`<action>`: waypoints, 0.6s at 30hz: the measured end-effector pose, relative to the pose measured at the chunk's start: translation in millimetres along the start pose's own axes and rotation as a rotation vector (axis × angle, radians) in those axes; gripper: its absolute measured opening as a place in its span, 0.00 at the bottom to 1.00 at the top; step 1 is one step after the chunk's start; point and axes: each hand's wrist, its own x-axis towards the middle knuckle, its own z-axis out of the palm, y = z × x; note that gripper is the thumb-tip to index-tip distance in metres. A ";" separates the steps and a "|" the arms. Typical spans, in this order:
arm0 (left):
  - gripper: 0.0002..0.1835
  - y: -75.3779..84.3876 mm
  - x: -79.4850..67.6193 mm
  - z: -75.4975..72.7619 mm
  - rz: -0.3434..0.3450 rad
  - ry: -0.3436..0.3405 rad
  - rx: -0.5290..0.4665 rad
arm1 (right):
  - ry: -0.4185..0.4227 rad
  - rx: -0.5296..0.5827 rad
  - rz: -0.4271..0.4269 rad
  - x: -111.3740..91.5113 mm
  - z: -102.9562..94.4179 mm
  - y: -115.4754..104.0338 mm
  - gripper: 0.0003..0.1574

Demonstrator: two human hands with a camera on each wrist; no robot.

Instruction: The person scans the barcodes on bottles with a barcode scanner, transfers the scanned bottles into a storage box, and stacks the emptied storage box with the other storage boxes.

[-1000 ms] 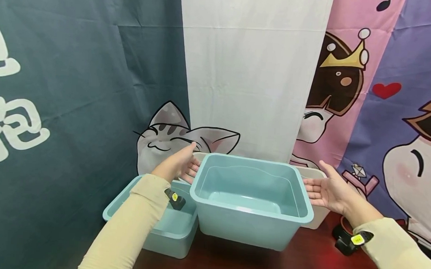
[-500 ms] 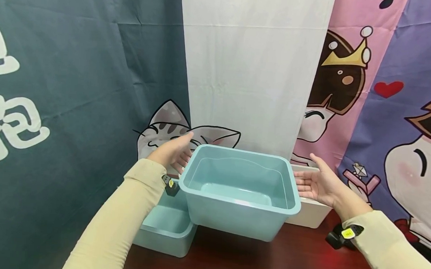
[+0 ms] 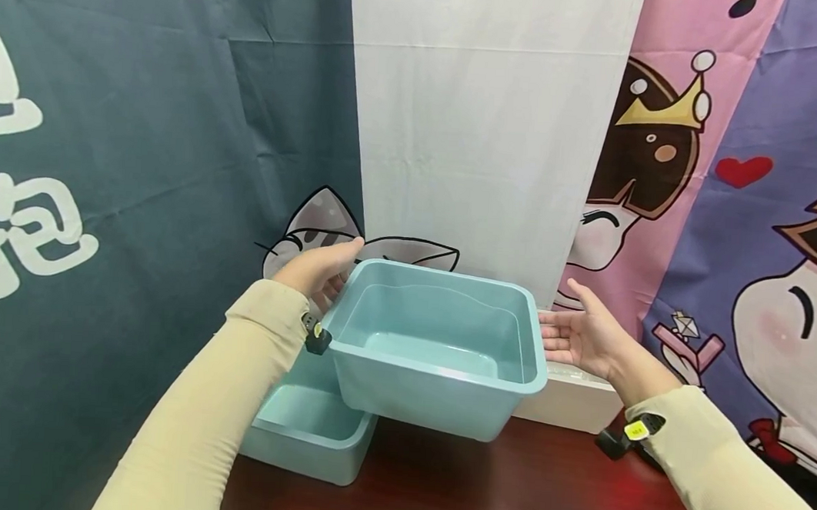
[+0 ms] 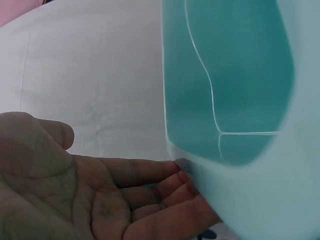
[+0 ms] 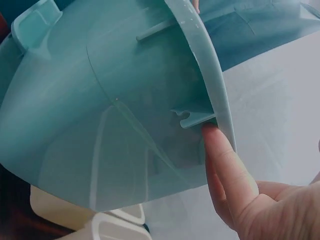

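Observation:
A light blue plastic storage bin (image 3: 422,398) hangs in the air between both hands, tilted and with nothing in it. My left hand (image 3: 317,272) supports its left end; in the left wrist view the extended fingertips (image 4: 160,172) reach under the rim while the thumb stays apart. At the other end, the straight fingers of my right hand (image 3: 587,337) bear up beneath the rim, as the right wrist view shows with one fingertip (image 5: 212,135) against its underside. A second light blue bin (image 3: 301,450) stands below on the left, partly hidden by the raised bin and left forearm.
An off-white bin (image 3: 570,402) sits behind the raised bin on the right, on the dark red-brown table (image 3: 438,488). Printed cloth (image 3: 491,136) hangs close behind. Small black devices are strapped to both wrists.
Both hands have carried the raised bin left and slightly up, over the lower blue bin. More of the off-white bin's front shows now.

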 end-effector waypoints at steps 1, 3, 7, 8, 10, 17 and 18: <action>0.56 0.8 -1.0 -1.6 -0.005 0.003 0.002 | -0.002 0.001 -0.002 1.1 1.8 -0.5 0.69; 0.56 2.3 -2.7 -4.3 -0.014 0.004 0.000 | -0.013 -0.001 -0.007 3.5 5.7 -1.0 0.69; 0.55 3.5 -5.1 -9.0 -0.034 0.015 -0.034 | -0.036 -0.008 -0.009 10.1 14.9 -1.4 0.69; 0.55 3.5 -5.4 -10.3 -0.037 0.021 -0.038 | -0.041 -0.008 -0.008 12.0 17.2 -1.2 0.69; 0.54 3.6 -6.0 -13.0 -0.047 0.038 -0.039 | -0.045 -0.002 -0.001 16.2 21.7 -0.6 0.70; 0.50 3.1 -0.3 -28.2 -0.043 0.078 0.036 | -0.053 0.014 0.025 31.1 40.2 -0.7 0.71; 0.49 2.5 1.4 -30.5 -0.039 0.082 0.034 | -0.055 0.015 0.029 33.6 43.2 -1.5 0.72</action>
